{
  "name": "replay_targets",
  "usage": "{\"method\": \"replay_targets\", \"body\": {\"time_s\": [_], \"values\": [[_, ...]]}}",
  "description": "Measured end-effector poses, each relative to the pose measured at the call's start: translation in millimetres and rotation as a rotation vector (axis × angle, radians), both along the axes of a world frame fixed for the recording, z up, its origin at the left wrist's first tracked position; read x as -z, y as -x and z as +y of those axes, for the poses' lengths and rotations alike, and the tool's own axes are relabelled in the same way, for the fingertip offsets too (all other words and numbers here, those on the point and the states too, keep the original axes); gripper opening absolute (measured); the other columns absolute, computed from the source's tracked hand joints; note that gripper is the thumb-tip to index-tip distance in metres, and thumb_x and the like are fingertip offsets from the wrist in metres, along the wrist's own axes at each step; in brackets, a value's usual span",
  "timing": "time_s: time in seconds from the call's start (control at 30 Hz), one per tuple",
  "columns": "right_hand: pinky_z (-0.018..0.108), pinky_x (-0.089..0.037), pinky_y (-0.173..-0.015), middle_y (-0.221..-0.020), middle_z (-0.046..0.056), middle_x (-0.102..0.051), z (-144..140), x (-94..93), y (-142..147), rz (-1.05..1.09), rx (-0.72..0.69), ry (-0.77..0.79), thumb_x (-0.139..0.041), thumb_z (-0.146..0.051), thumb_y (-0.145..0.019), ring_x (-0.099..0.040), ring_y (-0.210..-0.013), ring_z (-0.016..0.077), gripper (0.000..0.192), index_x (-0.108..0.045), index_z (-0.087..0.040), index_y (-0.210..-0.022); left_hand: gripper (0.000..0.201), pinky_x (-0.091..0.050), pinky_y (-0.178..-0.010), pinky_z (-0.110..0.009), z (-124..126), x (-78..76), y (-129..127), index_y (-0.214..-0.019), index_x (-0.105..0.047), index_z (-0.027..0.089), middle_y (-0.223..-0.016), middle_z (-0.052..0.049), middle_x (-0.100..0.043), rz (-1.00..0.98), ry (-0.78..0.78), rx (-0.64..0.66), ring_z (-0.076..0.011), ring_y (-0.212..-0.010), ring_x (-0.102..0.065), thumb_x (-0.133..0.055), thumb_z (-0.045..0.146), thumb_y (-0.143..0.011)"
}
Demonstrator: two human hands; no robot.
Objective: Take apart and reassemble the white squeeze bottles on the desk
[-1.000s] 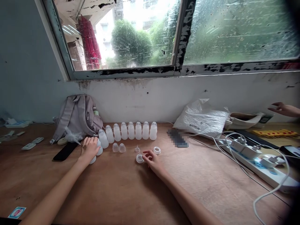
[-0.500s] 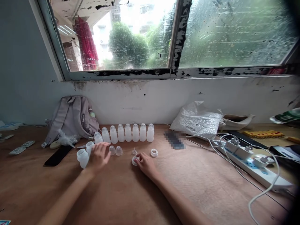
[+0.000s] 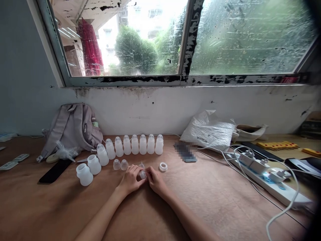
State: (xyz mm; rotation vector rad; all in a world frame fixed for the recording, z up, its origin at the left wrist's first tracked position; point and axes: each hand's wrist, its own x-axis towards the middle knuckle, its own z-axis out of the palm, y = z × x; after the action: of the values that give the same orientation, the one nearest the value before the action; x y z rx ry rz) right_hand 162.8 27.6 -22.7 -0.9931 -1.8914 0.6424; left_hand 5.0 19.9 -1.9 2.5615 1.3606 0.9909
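Two hands meet over one small white ring at the middle of the wooden table. The left hand pinches the ring from its nine o'clock side and the right hand from its three o'clock side, fingertips curled narrow around it. Just at twelve o'clock from the ring sits a small clear teat, and a second ring lies near at two o'clock. Two clear caps stand at ten o'clock, with a row of capped bottles behind them near the wall. Two open bottles stand well apart at nine o'clock, beside a black phone and a grey backpack. To handle the ring well, I judge a light, even grip on its rim best, keeping it level so it does not slip or tip.
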Motion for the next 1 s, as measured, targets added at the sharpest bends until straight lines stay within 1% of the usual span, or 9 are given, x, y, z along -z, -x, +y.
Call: {"method": "replay_targets", "body": {"time_s": [0.13, 0.3, 0.37, 0.5, 0.63, 0.77, 0.83, 0.9, 1.0], "values": [[0.027, -0.04, -0.062, -0.073, 0.003, -0.055, 0, 1.8, 1, -0.043, 0.002, -0.013, -0.034, -0.016, -0.082, -0.052, -0.066, 0.0166, 0.015, -0.047, -0.022, -0.083, 0.029, -0.042, -0.073, -0.037, -1, 1.4, 1, -0.095, -0.059, 0.022, -0.085, -0.006, -0.06, -0.045, 0.0, -0.013, -0.023, -0.082, -0.053, -0.059, 0.034, -0.068], [0.028, -0.042, -0.066, -0.085, 0.004, -0.055, -6, 0.6, 1, -0.163, -0.03, -0.057, -0.037, -0.009, -0.076, -0.052, -0.073, 0.0173, 0.025, -0.049, -0.024, -0.091, 0.029, -0.041, -0.075, -0.038, -2, -0.2, 7, -0.092, -0.061, 0.022, -0.082, -0.005, -0.061, -0.057, 0.103, 0.052, -0.0218, -0.079, -0.054, -0.059, 0.037, -0.068], [0.029, -0.042, -0.07, -0.089, 0.004, -0.055, -8, -1.1, 1, -0.147, -0.026, -0.06, -0.037, -0.009, -0.076, -0.052, -0.077, 0.018, 0.027, -0.049, -0.024, -0.095, 0.031, -0.041, -0.077, -0.038, -2, -0.8, 10, -0.094, -0.061, 0.022, -0.084, -0.005, -0.062, -0.084, 0.113, 0.054, -0.0218, -0.081, -0.054, -0.06, 0.039, -0.068], [0.032, -0.042, -0.075, -0.092, 0.005, -0.054, -7, -3.5, 2, -0.058, 0.014, -0.056, -0.035, -0.012, -0.08, -0.052, -0.082, 0.0186, 0.025, -0.05, -0.024, -0.096, 0.034, -0.042, -0.077, -0.037, -1, -2.7, 12, -0.097, -0.06, 0.023, -0.086, -0.005, -0.062, -0.12, 0.091, 0.039, -0.0217, -0.083, -0.055, -0.061, 0.037, -0.066], [0.031, -0.042, -0.074, -0.093, 0.006, -0.054, -7, -3.5, 4, -0.044, -0.002, -0.062, -0.031, -0.015, -0.084, -0.053, -0.082, 0.0179, 0.025, -0.05, -0.023, -0.097, 0.034, -0.042, -0.076, -0.036, -2, -4.2, 14, -0.099, -0.06, 0.024, -0.088, -0.005, -0.062, -0.145, 0.089, 0.054, -0.0214, -0.082, -0.055, -0.061, 0.036, -0.067], [0.03, -0.041, -0.072, -0.091, 0.006, -0.055, -7, -6.3, 3, -0.032, 0.007, -0.067, -0.03, -0.019, -0.085, -0.053, -0.081, 0.0179, 0.023, -0.051, -0.022, -0.096, 0.033, -0.043, -0.076, -0.036, 1, -0.1, 16, -0.097, -0.061, 0.024, -0.086, -0.004, -0.063, -0.193, 0.073, 0.048, -0.0207, -0.081, -0.055, -0.063, 0.035, -0.065], [0.03, -0.041, -0.072, -0.091, 0.006, -0.056, -4, -10.4, 0, -0.02, 0.053, -0.074, -0.03, -0.021, -0.086, -0.053, -0.082, 0.0186, 0.022, -0.051, -0.022, -0.095, 0.028, -0.044, -0.075, -0.035, 4, 3.2, 17, -0.091, -0.062, 0.022, -0.082, -0.004, -0.064, -0.262, 0.069, -0.01, -0.0198, -0.078, -0.056, -0.062, 0.036, -0.067], [0.03, -0.039, -0.071, -0.091, 0.007, -0.057, 1, -15.2, -4, -0.035, 0.148, -0.088, -0.031, -0.021, -0.086, -0.053, -0.083, 0.0195, 0.022, -0.05, -0.021, -0.095, 0.025, -0.045, -0.073, -0.034, 6, 5.5, 19, -0.088, -0.062, 0.02, -0.082, -0.005, -0.064, -0.359, 0.07, -0.085, -0.0188, -0.076, -0.057, -0.058, 0.036, -0.07], [0.029, -0.038, -0.065, -0.094, 0.008, -0.057, 11, -19.9, -7, -0.23, 0.304, -0.052, -0.034, -0.018, -0.085, -0.055, -0.078, 0.0198, 0.021, -0.051, -0.022, -0.096, 0.028, -0.046, -0.073, -0.032, 8, 5.8, 21, -0.095, -0.059, 0.018, -0.089, -0.006, -0.062, -0.452, 0.056, -0.142, -0.0182, -0.08, -0.057, -0.056, 0.035, -0.073]]}}
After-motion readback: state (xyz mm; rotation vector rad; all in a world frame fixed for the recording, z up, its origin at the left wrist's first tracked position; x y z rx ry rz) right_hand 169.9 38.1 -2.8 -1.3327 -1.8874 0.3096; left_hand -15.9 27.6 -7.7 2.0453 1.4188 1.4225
